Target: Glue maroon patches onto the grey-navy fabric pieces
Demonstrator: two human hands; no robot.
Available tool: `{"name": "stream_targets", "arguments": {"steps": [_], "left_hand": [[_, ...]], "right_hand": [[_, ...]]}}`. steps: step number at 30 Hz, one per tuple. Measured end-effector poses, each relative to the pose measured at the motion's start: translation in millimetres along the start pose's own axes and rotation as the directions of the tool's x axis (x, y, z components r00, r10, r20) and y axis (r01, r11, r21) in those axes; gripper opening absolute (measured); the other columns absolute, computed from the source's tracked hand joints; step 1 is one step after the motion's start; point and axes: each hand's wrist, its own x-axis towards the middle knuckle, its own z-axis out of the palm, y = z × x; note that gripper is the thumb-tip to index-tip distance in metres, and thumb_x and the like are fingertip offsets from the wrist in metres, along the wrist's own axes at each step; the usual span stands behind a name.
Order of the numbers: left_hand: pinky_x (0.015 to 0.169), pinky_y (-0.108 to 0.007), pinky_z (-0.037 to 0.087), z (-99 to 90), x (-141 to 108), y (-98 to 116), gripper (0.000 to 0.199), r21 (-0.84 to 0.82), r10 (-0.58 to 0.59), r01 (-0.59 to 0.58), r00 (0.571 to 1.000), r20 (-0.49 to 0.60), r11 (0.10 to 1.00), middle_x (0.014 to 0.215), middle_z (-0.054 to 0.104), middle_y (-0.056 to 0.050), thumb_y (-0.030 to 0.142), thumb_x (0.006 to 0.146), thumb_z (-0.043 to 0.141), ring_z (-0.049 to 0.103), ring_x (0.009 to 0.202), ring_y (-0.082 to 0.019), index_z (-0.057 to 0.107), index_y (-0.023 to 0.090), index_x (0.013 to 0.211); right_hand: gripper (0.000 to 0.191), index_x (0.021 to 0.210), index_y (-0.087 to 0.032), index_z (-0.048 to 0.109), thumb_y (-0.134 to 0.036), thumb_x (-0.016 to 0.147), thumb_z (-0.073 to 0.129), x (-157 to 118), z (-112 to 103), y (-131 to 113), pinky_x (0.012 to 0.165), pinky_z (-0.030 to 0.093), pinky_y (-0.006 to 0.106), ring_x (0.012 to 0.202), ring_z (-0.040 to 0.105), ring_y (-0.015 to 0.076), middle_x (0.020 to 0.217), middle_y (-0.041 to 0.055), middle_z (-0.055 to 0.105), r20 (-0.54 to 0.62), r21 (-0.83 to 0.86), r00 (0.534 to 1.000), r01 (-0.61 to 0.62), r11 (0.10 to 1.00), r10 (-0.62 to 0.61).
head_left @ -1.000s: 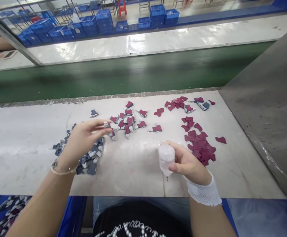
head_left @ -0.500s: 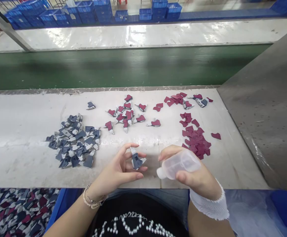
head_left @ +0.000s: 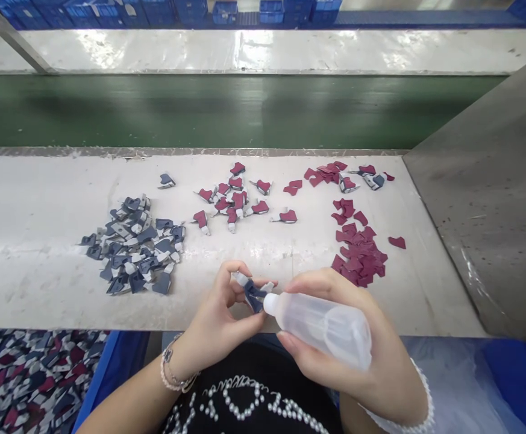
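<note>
My left hand (head_left: 217,316) pinches a dark blue-grey and white fabric piece (head_left: 253,296) between thumb and fingers, close to my body. My right hand (head_left: 348,355) grips a translucent plastic squeeze bottle (head_left: 321,328) lying nearly level, its white nozzle tip right at the piece. I cannot tell if they touch. On the white table (head_left: 41,283) to the left lies a heap of similar grey-blue pieces (head_left: 134,250). Farther ahead are maroon-and-grey joined pieces (head_left: 231,199), and loose maroon patches (head_left: 357,253) lie to the right.
A green conveyor belt (head_left: 244,111) runs behind the table, with stacked blue crates (head_left: 190,12) beyond it. A sloped steel panel (head_left: 479,181) stands at right. A blue bin of finished pieces (head_left: 32,380) sits at lower left, and plastic sheeting (head_left: 452,386) lies at lower right.
My left hand has closed tighter on the grey piece. The bottle has swung in my right hand until its nozzle meets the piece. My view has tilted slightly further down.
</note>
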Motion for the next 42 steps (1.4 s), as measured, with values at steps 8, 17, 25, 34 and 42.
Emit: {"name": "stream_targets", "arguments": {"steps": [8,17,25,34,42], "left_hand": [[0.073,-0.024,0.047,0.6,-3.0,8.3,0.044,0.080,0.038,-0.041,0.998,0.041,0.996,0.106,0.069,0.000,0.014,0.081,0.072,0.059,0.081,-0.012,0.038,0.028,0.104],[0.073,-0.026,0.047,1.4,-5.2,10.1,0.041,0.124,0.081,-0.089,0.994,0.067,0.988,0.106,0.068,-0.002,0.016,0.083,0.070,0.059,0.082,-0.013,0.038,0.027,0.106],[0.070,-0.024,0.046,2.8,-5.3,12.5,0.037,0.164,0.100,-0.111,0.992,0.074,0.980,0.099,0.065,0.001,0.017,0.085,0.068,0.059,0.081,-0.012,0.039,0.027,0.105],[0.066,-0.024,0.046,5.7,-6.8,13.4,0.039,0.242,0.080,-0.089,0.996,0.049,0.966,0.088,0.060,0.002,0.011,0.079,0.067,0.057,0.076,-0.013,0.041,0.026,0.103],[0.069,-0.024,0.045,4.5,-5.5,11.1,0.040,0.267,0.066,-0.074,0.997,0.038,0.961,0.094,0.058,0.002,0.015,0.081,0.070,0.053,0.077,-0.012,0.042,0.028,0.106]], "right_hand": [[0.035,0.100,-0.031,0.051,-0.023,0.076,0.076,2.5,7.9,1.7,0.049,0.047,0.026,0.054,0.059,0.0129,0.075,-0.0049,0.060,-0.057,-0.156,0.984,0.160,0.975,-0.170],[0.034,0.101,-0.030,0.052,-0.025,0.077,0.076,-2.3,6.1,0.7,0.048,0.046,0.027,0.054,0.057,0.0134,0.073,-0.0048,0.059,-0.046,-0.200,0.985,0.156,0.967,-0.169],[0.034,0.101,-0.030,0.052,-0.026,0.077,0.076,-1.5,6.9,1.8,0.048,0.047,0.026,0.053,0.057,0.0122,0.073,-0.0057,0.060,-0.031,-0.221,0.984,0.166,0.961,-0.177],[0.021,0.083,-0.025,0.051,-0.024,0.083,0.072,-7.3,6.8,-3.9,0.059,0.052,0.027,0.067,0.067,0.0146,0.085,-0.0011,0.070,0.010,-0.220,0.977,0.209,0.953,-0.212],[0.018,0.084,-0.025,0.056,-0.023,0.082,0.073,-8.4,9.6,-3.8,0.061,0.054,0.030,0.068,0.068,0.0167,0.088,0.0001,0.071,-0.011,-0.233,0.982,0.179,0.956,-0.187]]}}
